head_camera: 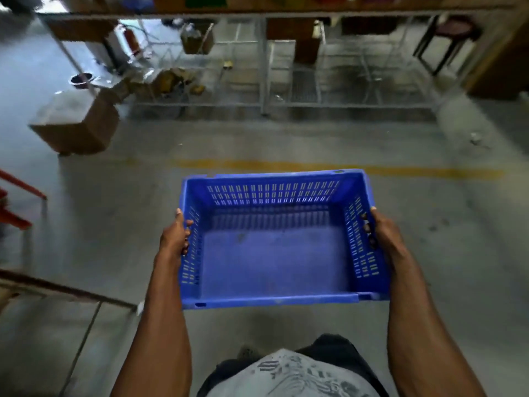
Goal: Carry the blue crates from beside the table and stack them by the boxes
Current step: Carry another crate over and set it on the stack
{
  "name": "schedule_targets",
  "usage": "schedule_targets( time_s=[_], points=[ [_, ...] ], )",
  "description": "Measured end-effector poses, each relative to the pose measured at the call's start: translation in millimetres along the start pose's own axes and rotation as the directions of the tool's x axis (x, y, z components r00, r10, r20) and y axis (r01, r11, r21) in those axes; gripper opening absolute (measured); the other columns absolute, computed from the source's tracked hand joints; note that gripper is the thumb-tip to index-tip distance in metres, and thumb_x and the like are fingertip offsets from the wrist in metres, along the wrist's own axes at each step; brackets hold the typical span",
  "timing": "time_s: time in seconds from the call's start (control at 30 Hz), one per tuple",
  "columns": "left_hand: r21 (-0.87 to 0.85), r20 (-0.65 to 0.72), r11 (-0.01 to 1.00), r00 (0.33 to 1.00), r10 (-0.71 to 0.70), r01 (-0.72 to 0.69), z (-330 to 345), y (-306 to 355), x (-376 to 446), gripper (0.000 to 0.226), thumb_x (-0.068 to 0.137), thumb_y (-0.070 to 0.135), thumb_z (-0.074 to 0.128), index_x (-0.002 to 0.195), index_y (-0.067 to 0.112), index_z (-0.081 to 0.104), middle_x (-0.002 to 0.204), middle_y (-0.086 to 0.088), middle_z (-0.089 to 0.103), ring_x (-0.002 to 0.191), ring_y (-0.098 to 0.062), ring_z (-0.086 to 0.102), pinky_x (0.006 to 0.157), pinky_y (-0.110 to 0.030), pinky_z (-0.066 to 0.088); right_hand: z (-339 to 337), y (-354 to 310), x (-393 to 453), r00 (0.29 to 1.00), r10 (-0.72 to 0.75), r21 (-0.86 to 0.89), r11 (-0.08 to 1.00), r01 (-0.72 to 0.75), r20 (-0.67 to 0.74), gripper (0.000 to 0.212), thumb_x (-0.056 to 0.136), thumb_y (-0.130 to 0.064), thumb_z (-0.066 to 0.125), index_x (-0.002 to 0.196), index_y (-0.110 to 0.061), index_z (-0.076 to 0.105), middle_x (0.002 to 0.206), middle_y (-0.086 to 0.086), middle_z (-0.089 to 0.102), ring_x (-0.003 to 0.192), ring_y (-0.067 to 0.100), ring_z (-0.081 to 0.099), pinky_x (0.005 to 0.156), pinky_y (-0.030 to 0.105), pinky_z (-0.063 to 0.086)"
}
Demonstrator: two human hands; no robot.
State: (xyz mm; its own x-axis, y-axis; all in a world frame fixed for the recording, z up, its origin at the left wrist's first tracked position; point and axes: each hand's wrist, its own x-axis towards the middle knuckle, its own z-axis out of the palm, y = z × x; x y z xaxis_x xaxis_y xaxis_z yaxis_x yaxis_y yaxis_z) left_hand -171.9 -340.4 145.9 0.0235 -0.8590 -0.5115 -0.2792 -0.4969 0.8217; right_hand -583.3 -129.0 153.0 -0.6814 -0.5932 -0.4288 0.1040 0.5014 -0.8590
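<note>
An empty blue crate (274, 259) with slotted walls hangs in front of me, held level above the concrete floor. My left hand (175, 234) grips its left wall, thumb along the rim and fingertips through the slots. On the opposite wall my right hand (382, 230) grips the same way, fingers poking through the slots. A closed cardboard box (76, 124) stands on the floor at the far left. No other crate is in view.
A long metal-framed table (263, 64) with clutter beneath it spans the far side, and a dark stool (446, 38) stands at its right end. A yellow floor line (315, 166) runs across ahead. Red and brown frames (20, 196) jut in at left.
</note>
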Motion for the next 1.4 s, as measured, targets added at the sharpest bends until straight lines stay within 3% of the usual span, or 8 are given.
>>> schedule_targets(
  time_s=[0.2, 0.33, 0.5, 0.63, 0.93, 1.17, 1.4],
  points=[
    [0.137, 0.258, 0.983, 0.962, 0.085, -0.123, 160, 35, -28, 0.062, 0.086, 0.077, 0.038, 0.079, 0.02, 0.062, 0.057, 0.005, 0.041, 0.041, -0.011, 0.028, 0.046, -0.023, 0.023, -155, 70, -19, 0.951, 0.116, 0.206, 0.977, -0.057, -0.285, 0.035, 0.102, -0.043, 0.038, 0.083, -0.019, 0.056, 0.065, 0.003, 0.045, 0.047, 0.015, 0.032, 0.035, 0.017, 0.024],
    [0.205, 0.416, 0.956, 0.903, 0.108, -0.209, 273, 42, -79, 0.064, 0.082, 0.08, 0.038, 0.07, 0.021, 0.059, 0.056, 0.004, 0.039, 0.041, -0.012, 0.027, 0.046, -0.023, 0.022, -258, 126, -50, 0.884, 0.181, 0.301, 0.952, -0.048, -0.432, 0.036, 0.1, -0.045, 0.04, 0.084, -0.019, 0.058, 0.066, 0.005, 0.048, 0.046, 0.016, 0.033, 0.036, 0.017, 0.024],
    [0.259, 0.569, 0.925, 0.818, 0.087, -0.278, 405, 33, -156, 0.064, 0.09, 0.076, 0.029, 0.075, 0.021, 0.057, 0.059, 0.004, 0.037, 0.038, -0.009, 0.025, 0.046, -0.022, 0.021, -366, 188, -100, 0.787, 0.272, 0.39, 0.92, -0.044, -0.554, 0.034, 0.098, -0.047, 0.041, 0.087, -0.02, 0.058, 0.062, 0.001, 0.045, 0.035, 0.011, 0.03, 0.042, 0.019, 0.026],
    [0.296, 0.654, 0.898, 0.754, 0.058, -0.325, 494, 25, -215, 0.063, 0.091, 0.075, 0.029, 0.08, 0.021, 0.058, 0.06, 0.004, 0.036, 0.042, -0.011, 0.023, 0.046, -0.023, 0.02, -435, 232, -139, 0.708, 0.343, 0.457, 0.889, -0.032, -0.617, 0.037, 0.096, -0.049, 0.041, 0.093, -0.018, 0.059, 0.064, 0.001, 0.045, 0.038, 0.012, 0.03, 0.043, 0.02, 0.027],
    [0.333, 0.868, 0.764, 0.497, -0.019, -0.552, 695, 5, -329, 0.06, 0.094, 0.069, 0.035, 0.083, 0.015, 0.06, 0.065, -0.001, 0.041, 0.045, -0.014, 0.027, 0.045, -0.021, 0.024, -529, 315, -217, 0.44, 0.551, 0.618, 0.786, 0.011, -0.709, 0.038, 0.098, -0.047, 0.04, 0.1, -0.015, 0.061, 0.066, 0.001, 0.047, 0.043, 0.015, 0.029, 0.044, 0.022, 0.028],
    [0.291, 0.943, 0.704, 0.32, -0.096, -0.648, 862, 0, -404, 0.052, 0.098, 0.059, 0.034, 0.082, 0.016, 0.059, 0.065, 0.0, 0.04, 0.047, -0.015, 0.026, 0.049, -0.021, 0.023, -611, 338, -211, 0.276, 0.641, 0.685, 0.721, 0.101, -0.716, 0.035, 0.1, -0.045, 0.04, 0.098, -0.016, 0.06, 0.066, 0.001, 0.044, 0.046, 0.016, 0.025, 0.047, 0.024, 0.024],
    [0.297, 0.955, 0.684, 0.206, -0.213, -0.666, 1003, 10, -492, 0.038, 0.097, 0.047, 0.037, 0.077, 0.019, 0.054, 0.06, 0.003, 0.036, 0.042, -0.011, 0.022, 0.046, -0.022, 0.018, -699, 351, -197, 0.132, 0.704, 0.716, 0.677, 0.17, -0.698, 0.036, 0.1, -0.044, 0.04, 0.1, -0.015, 0.061, 0.066, 0.002, 0.044, 0.044, 0.016, 0.025, 0.047, 0.025, 0.023]
  ],
)
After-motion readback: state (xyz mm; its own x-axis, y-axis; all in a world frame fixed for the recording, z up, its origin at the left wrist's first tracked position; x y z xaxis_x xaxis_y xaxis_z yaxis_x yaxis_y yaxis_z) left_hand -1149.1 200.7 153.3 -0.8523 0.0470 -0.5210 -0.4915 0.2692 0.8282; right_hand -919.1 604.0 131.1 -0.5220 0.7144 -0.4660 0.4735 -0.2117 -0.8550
